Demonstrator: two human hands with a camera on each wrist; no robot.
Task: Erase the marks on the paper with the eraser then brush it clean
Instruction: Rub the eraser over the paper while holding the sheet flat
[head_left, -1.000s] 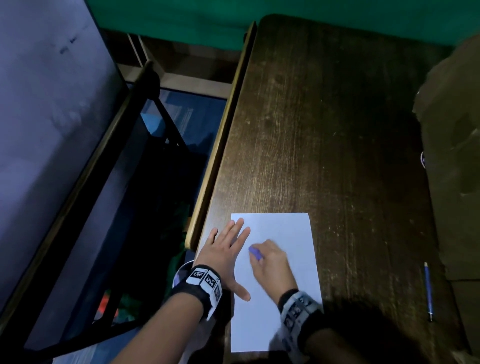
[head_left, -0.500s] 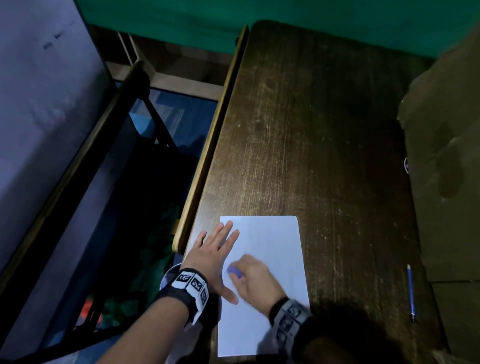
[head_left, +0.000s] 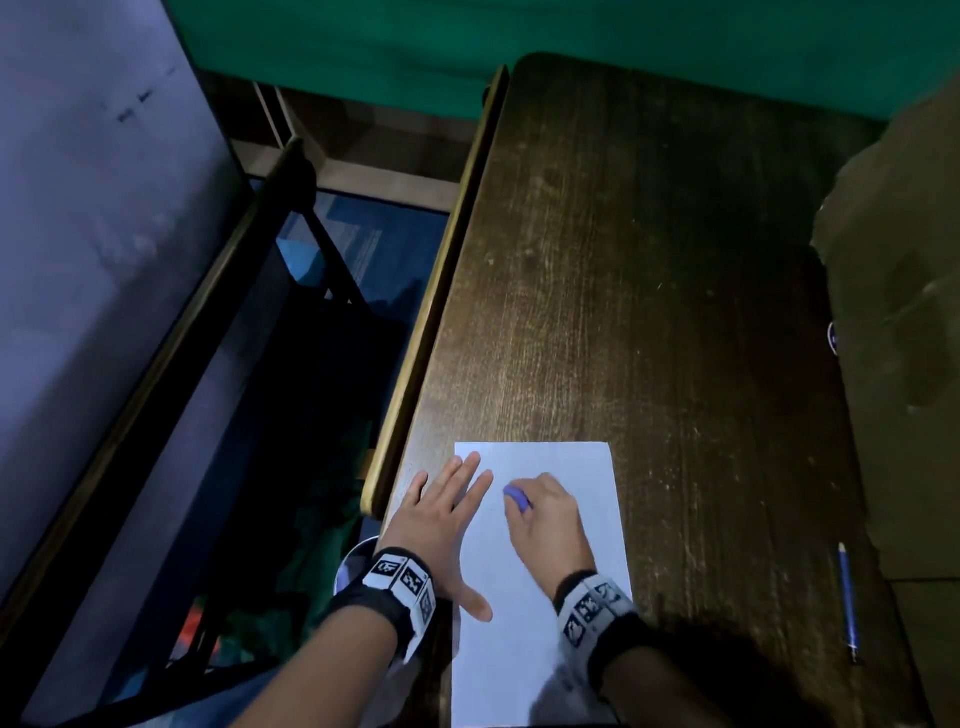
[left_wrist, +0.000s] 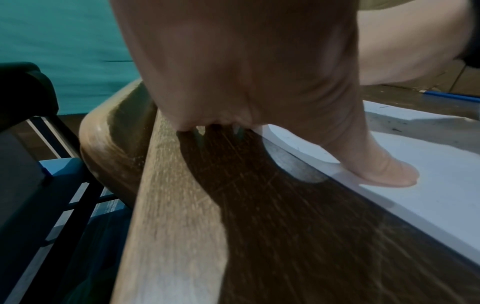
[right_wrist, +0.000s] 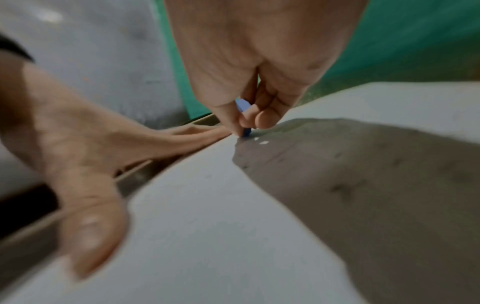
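Pinching blue eraser (head_left: 518, 497) – right hand (head_left: 551, 519), white paper (head_left: 566, 462)

Dim light throughout, wide-angle bending at edges, both wrist views motion-blurred and soft.

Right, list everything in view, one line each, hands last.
paper: one, white, near end of the table, under both hands
eraser: one, blue, pinched in the right hand, tip on the paper
pencil: one, blue, on the table right of the paper, apart from it
table: one, dark brown wood with a lighter left edge
cloth: one, green, behind the table
board: one, pale grey, at left
cardboard: brown, on the table's right side
left hand: flat, fingers straight, pressing the paper's left edge
right hand: curled, gripping the eraser
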